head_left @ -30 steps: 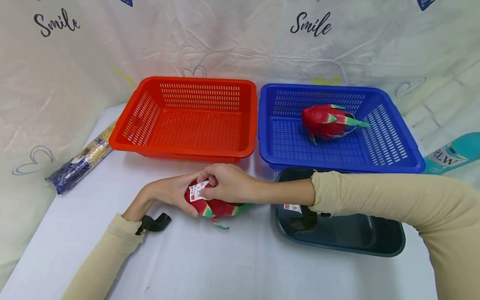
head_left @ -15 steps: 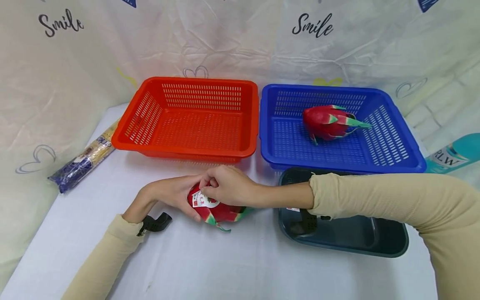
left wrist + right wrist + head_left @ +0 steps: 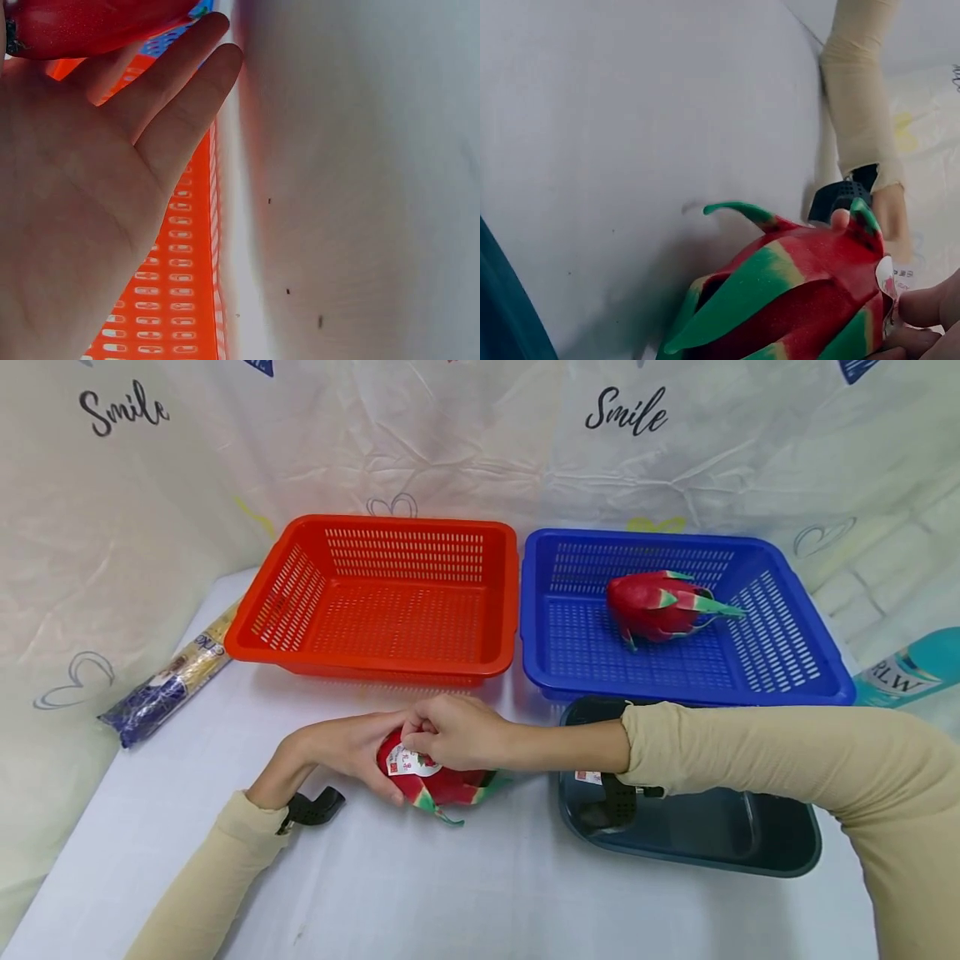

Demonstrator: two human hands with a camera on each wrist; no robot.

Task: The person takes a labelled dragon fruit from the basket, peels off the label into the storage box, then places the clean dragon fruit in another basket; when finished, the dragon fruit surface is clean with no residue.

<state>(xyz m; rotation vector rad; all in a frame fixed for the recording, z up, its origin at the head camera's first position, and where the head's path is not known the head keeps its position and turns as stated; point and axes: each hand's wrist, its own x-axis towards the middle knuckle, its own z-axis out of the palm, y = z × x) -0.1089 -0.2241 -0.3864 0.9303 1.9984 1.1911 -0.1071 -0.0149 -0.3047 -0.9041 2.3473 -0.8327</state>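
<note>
A red dragon fruit (image 3: 450,785) with green-tipped scales lies on the white table in front of the baskets. My left hand (image 3: 347,745) holds its left end, thumb on the near side and fingers behind; in the left wrist view the palm (image 3: 67,187) lies beneath part of the red skin. On that end sits a white printed sticker (image 3: 408,762), standing partly off the skin in the right wrist view. My right hand (image 3: 461,732) has curled fingers and pinches the sticker's edge between thumb and finger. The right hand hides part of the fruit's top.
Behind stand a red basket (image 3: 408,672) and a blue basket (image 3: 686,689) with another dragon fruit (image 3: 652,606) inside. A dark green tray (image 3: 697,860) lies under the right forearm, a label in it. A noodle packet (image 3: 168,681) is at left, a turquoise bottle (image 3: 911,668) at right.
The right thumb has shifted slightly on the sticker, and the sticker lies at a different angle, more of its rounded part showing. The left hand keeps its hold; the whole view has shifted slightly.
</note>
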